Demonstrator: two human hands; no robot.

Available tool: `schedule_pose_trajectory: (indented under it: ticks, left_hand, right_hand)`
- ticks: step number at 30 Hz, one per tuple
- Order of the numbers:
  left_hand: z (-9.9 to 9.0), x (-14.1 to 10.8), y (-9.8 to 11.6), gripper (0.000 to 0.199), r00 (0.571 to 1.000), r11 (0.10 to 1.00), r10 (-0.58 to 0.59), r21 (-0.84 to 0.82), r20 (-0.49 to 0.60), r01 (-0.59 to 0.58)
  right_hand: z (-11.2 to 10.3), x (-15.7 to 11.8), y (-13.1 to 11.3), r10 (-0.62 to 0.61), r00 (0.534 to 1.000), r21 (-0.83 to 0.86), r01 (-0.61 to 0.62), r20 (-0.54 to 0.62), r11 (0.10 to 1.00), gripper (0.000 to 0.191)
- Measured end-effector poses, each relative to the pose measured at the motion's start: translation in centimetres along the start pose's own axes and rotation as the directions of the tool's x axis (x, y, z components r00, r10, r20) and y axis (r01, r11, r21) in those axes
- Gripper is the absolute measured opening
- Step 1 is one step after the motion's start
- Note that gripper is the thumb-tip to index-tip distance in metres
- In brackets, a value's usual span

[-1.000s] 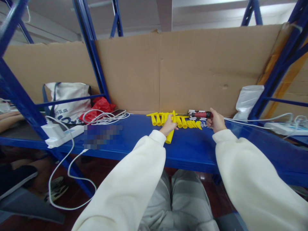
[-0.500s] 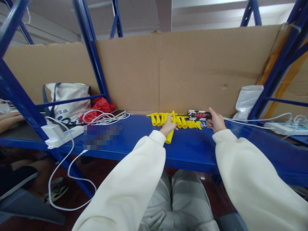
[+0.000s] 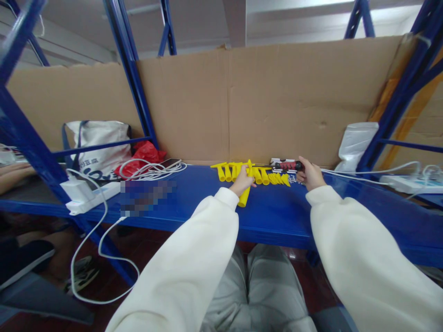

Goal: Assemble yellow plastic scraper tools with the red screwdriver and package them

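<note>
My left hand [image 3: 242,182] is closed around a yellow plastic piece with a tube-shaped handle [image 3: 244,197], whose lower end sticks out below my fingers. My right hand [image 3: 309,173] grips the red and black handle of a screwdriver [image 3: 290,165]. The screwdriver lies level, its shaft pointing left to the top of the held piece; whether the tip sits in a screw is too small to tell. Behind my left hand stands a row of similar yellow pieces [image 3: 227,172]. Small flat yellow parts [image 3: 277,179] lie to its right, beside tiny silvery bits [image 3: 292,179] that look like screws.
A cardboard sheet [image 3: 277,101] closes off the back of the blue table [image 3: 277,216]. On the left are a cloth bag [image 3: 100,143], a red plastic bag [image 3: 143,154], coiled white cables [image 3: 155,169] and a power strip [image 3: 95,198]. Another person's arm [image 3: 12,177] shows at far left.
My head view has shifted very slightly. Both hands keep their places, with the screwdriver still lined up against the yellow piece; my right fingers have moved a little on the handle.
</note>
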State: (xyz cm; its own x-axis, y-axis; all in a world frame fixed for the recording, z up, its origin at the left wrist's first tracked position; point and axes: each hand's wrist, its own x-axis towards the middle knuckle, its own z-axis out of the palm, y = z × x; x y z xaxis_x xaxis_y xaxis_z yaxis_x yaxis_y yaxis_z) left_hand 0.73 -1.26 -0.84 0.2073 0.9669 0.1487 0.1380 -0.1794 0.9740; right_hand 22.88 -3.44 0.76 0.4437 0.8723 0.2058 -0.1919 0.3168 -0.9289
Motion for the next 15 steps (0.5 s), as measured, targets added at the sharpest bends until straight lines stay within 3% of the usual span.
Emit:
schedule_pose_trajectory:
  ticks: [5, 15]
  left_hand:
    - [-0.01, -0.24, 0.13, 0.056, 1.000, 1.000, -0.006, 0.002, 0.007, 0.006]
    - [-0.06, -0.08, 0.09, 0.060, 1.000, 1.000, -0.017, 0.008, -0.004, 0.017]
  right_hand:
    - [0.14, 0.03, -0.19, -0.002, 0.999, 0.035, 0.001, 0.035, 0.999, 0.034]
    - [0.07, -0.02, -0.11, 0.034, 0.999, 0.026, -0.034, -0.008, 0.999, 0.039]
